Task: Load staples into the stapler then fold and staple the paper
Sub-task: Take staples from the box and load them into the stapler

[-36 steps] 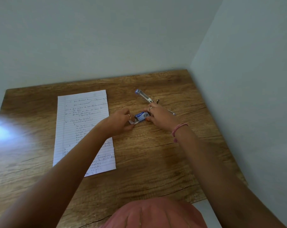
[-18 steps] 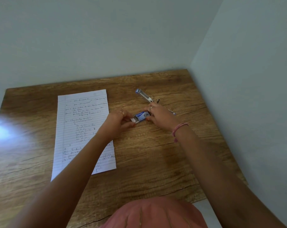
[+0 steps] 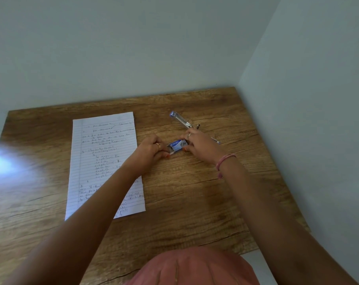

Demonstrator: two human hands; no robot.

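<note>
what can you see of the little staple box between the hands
The staple box is a small cardboard-looking packet with a blue and white printed sleeve. It lies flat on the wooden table, right of the paper and just in front of the opened stapler. Its pale inner tray sticks out a little on the left, so it is partly slid open. The right hand grips the sleeve; the left hand pinches the tray end. Its contents are not visible.

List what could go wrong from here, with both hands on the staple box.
1. The left hand pinches the inner tray while the right hand grips the staple box; a sudden pull might spill staples across the table.
2. The open stapler lies just behind the right hand and could get knocked.
</note>
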